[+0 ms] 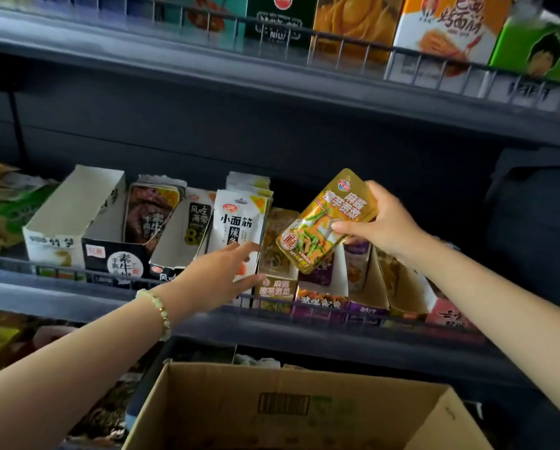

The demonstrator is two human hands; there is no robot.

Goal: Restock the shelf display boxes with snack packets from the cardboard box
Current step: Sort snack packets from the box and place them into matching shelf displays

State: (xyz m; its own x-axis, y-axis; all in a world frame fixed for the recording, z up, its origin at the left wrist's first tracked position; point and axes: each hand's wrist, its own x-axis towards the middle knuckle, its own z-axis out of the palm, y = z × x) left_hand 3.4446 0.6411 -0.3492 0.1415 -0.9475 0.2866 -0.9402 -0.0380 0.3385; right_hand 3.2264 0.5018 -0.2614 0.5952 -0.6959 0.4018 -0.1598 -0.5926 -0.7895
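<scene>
On my feed I saw the dark shelf (77, 300), the cardboard box (304, 410) open below it. The right hand (382, 222) pinched a tilted gold snack packet (324, 222) just above the gold display box (275, 289). The left hand (220, 277), fingers straight and slightly apart, touched the white packets (236, 222).

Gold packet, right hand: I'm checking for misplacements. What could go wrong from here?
1. The gold packet, pinched by the right hand, hangs partly over the purple box; it could land there rather than in the matching gold box.
2. The left hand reaches by the upright white packets and could tip them.
</scene>
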